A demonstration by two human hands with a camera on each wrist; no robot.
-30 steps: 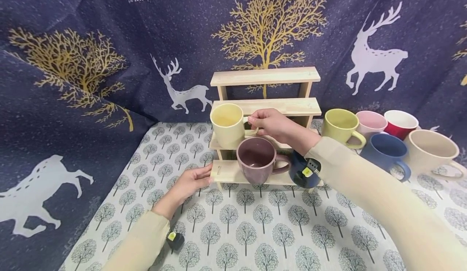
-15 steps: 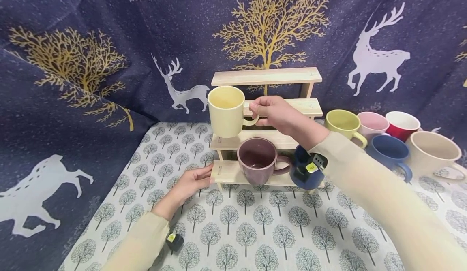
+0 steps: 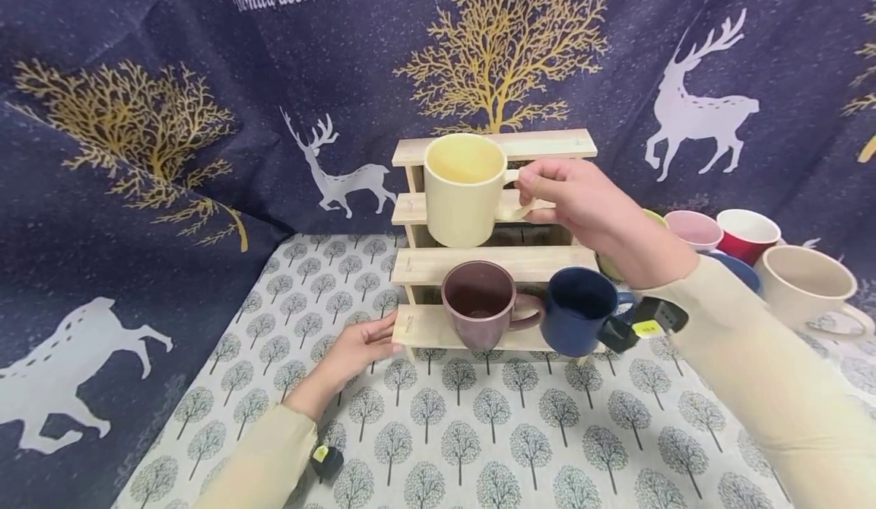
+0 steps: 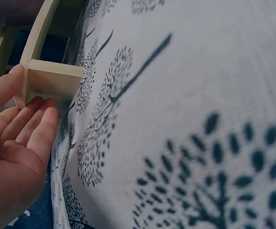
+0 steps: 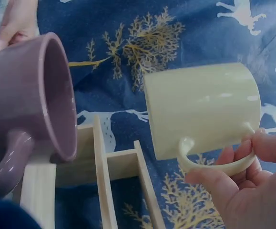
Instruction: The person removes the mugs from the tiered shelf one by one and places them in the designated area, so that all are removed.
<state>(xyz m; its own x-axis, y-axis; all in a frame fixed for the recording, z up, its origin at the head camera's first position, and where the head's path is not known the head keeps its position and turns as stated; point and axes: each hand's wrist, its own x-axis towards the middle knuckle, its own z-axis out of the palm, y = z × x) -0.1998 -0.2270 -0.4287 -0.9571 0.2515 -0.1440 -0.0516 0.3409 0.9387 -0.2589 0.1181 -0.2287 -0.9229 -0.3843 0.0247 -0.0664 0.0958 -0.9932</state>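
My right hand (image 3: 582, 197) pinches the handle of a pale yellow mug (image 3: 464, 205), held upright in the air in front of the upper steps of a tiered wooden shelf (image 3: 472, 264). In the right wrist view, the thumb and fingers curl round the yellow mug's handle (image 5: 219, 167). My left hand (image 3: 357, 351) grips the left end of the lowest step, with the thumb (image 4: 6, 88) on top and fingers below. A mauve mug (image 3: 479, 303) and a dark blue mug (image 3: 576, 313) stand on that lowest step, their handles pointing right.
Right of the shelf stand several mugs: a pink one (image 3: 694, 229), a red one with white inside (image 3: 747, 233), a beige one (image 3: 807, 284), and green and blue ones partly hidden by my right arm. A navy deer-print cloth (image 3: 328, 52) hangs behind.
The pale yellow mug has risen off the second step from the bottom, then moved right and nearer in my right hand. My left hand stays on the shelf's end.
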